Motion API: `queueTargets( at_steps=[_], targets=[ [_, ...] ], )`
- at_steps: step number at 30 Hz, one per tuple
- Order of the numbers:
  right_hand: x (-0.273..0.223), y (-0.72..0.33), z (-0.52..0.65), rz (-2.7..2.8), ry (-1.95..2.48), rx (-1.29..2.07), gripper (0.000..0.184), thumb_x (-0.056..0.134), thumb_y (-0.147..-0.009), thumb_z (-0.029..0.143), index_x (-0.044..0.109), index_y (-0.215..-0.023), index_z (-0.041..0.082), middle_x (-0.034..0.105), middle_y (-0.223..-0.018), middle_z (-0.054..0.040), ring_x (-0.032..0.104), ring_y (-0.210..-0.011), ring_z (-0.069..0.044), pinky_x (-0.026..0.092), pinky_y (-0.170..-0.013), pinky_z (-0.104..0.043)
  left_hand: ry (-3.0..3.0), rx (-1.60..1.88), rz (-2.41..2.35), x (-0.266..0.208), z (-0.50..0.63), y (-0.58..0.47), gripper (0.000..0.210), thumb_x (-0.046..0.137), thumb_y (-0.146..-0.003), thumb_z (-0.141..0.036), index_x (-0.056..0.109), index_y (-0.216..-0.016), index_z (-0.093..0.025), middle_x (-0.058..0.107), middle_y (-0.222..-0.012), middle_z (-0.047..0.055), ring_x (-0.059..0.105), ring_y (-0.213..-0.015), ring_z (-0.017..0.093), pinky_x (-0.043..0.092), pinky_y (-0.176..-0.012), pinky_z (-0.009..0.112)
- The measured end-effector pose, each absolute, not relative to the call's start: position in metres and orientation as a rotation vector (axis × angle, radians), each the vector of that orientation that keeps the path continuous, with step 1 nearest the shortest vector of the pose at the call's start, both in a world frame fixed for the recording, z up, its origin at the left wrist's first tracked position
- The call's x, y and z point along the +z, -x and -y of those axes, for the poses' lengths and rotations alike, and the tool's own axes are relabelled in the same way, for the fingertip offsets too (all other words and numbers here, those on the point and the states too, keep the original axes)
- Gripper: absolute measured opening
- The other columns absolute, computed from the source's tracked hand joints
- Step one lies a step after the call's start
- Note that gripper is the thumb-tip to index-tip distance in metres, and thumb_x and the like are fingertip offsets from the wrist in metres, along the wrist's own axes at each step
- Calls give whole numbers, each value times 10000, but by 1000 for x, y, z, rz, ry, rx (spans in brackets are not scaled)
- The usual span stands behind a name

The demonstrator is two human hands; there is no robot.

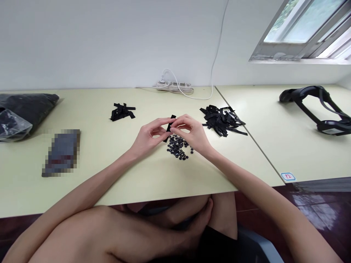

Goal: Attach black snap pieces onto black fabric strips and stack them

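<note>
A short black fabric strip [169, 128] is held up by my left hand [149, 136], fingertips at its top end and thumb near its lower end. My right hand [192, 132] pinches at the strip's right edge, about its middle; whatever lies between those fingertips is too small to make out. Just below both hands, a scatter of small round black snap buttons [177, 148] lies on the table. Right of my right hand is a larger heap of black strips [221, 118]. A smaller pile of black strips [122, 111] sits farther back on the left.
The pale table [131, 190] carries a blurred dark flat object [63, 152] and a black plastic bag [27, 111] at left. A power strip [175, 86] with a white cable lies along the wall. At far right rests a black headset [315, 106], beyond a table seam.
</note>
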State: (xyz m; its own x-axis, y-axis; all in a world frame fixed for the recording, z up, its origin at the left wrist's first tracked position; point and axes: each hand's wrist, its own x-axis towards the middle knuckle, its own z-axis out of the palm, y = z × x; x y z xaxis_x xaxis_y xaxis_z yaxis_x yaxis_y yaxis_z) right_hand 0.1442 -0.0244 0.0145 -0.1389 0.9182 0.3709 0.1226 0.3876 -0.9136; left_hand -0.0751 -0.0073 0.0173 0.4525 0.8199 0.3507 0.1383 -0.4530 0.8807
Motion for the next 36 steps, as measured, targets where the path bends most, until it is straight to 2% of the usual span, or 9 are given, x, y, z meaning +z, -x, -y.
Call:
queueTargets(
  at_steps=[4, 8, 13, 16, 20, 25, 31, 36],
  targets=[
    [12, -140, 27, 1514, 952, 974, 120, 815, -979, 372, 757, -980, 267, 801, -1024, -25, 799, -1003, -220, 673, -1093, -488, -1887, 1044, -809, 18, 8, 75, 396, 811, -1041, -397, 815, -1427, -310, 755, -1465, 77, 770, -980, 155, 695, -1014, 350],
    [9, -135, 30, 1461, 935, 941, 153, 831, -979, 377, 728, -975, 264, 797, -992, -19, 798, -973, -211, 687, -1052, -468, -1894, 1064, -765, 17, 8, 75, 389, 814, -1047, -364, 818, -1434, -320, 758, -1462, 72, 769, -971, 140, 701, -1018, 332],
    [6, -132, 28, 1347, 920, 981, 352, 923, -889, 474, 669, -1024, 271, 789, -999, -13, 793, -964, -206, 708, -988, -431, -1918, 1146, -674, 12, 5, 75, 416, 837, -1038, -308, 815, -1450, -362, 755, -1491, 58, 754, -905, 95, 709, -979, 286],
    [5, -133, 25, 1305, 905, 1051, 403, 962, -856, 501, 690, -1040, 267, 791, -994, -16, 797, -964, -208, 708, -976, -427, -1933, 1158, -673, 10, 4, 75, 425, 836, -1041, -294, 811, -1458, -374, 744, -1527, 61, 755, -899, 87, 713, -978, 281],
    [4, -134, 24, 1284, 910, 1098, 381, 967, -841, 456, 734, -1068, 257, 810, -972, -19, 811, -948, -218, 707, -980, -445, -1953, 1159, -683, 10, 4, 75, 414, 831, -1048, -314, 812, -1458, -365, 752, -1502, 75, 768, -902, 102, 726, -971, 302],
    [6, -135, 25, 1363, 918, 1105, 220, 850, -939, 406, 796, -1068, 236, 850, -1033, -44, 836, -981, -224, 694, -1019, -458, -1973, 1163, -674, 9, 4, 75, 419, 820, -1051, -279, 812, -1459, -372, 757, -1487, 74, 771, -898, 96, 725, -959, 289],
    [6, -135, 25, 1427, 968, 1058, 209, 801, -975, 420, 776, -1074, 238, 845, -1067, -51, 825, -970, -219, 691, -978, -449, -1995, 1166, -684, 8, 3, 75, 428, 807, -1050, -240, 812, -1457, -370, 757, -1508, 73, 763, -880, 90, 722, -925, 277],
    [2, -134, 21, 1419, 945, 1031, 229, 818, -962, 455, 723, -990, 248, 816, -987, -30, 808, -921, -209, 696, -947, -438, -2005, 1166, -655, 8, 4, 75, 413, 795, -1061, -235, 816, -1452, -364, 775, -1453, 71, 764, -899, 96, 727, -944, 288]
  ],
)
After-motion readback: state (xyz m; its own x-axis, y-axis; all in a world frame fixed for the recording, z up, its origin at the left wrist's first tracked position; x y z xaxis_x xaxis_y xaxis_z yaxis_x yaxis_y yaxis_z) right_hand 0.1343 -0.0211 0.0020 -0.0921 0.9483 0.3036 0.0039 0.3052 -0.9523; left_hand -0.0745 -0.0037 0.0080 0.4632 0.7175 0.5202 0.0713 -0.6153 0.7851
